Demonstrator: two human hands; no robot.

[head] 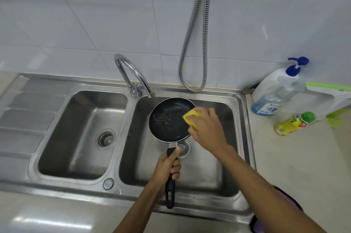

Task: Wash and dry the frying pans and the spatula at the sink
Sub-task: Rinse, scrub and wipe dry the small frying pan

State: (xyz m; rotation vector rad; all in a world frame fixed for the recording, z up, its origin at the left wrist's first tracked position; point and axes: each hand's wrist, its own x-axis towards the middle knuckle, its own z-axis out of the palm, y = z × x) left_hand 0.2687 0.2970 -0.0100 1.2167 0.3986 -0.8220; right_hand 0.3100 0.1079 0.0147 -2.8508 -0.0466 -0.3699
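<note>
While the head cam looks down at the sink, this is what's on show:

Pan: small round black non-stick frying pan (pixel 168 118), held up over the right basin of the stainless steel double sink (pixel 245 137), just under the curved chrome tap (pixel 133 73). Some wet greasy-looking smears inside it.
Left hand: left hand (pixel 167 166), fingers clamped round the pan's long black handle (pixel 170 193), thumb up near the metal bracket.
Right hand: right hand (pixel 207 128), fingers closed on a yellow rectangular sponge (pixel 190 116), pressing it on the pan's right inner edge.
Left basin: just its drain strainer (pixel 105 138) showing.
Desk, right side: clear pump bottle of blue liquid with a blue top (pixel 275 90), and just in front of it a small yellow bottle with a green cap (pixel 294 122) lying down.
Wall: white tiles, coiled metal hose (pixel 193 42) hanging in a loop.
Spatula: can't see one.
</note>
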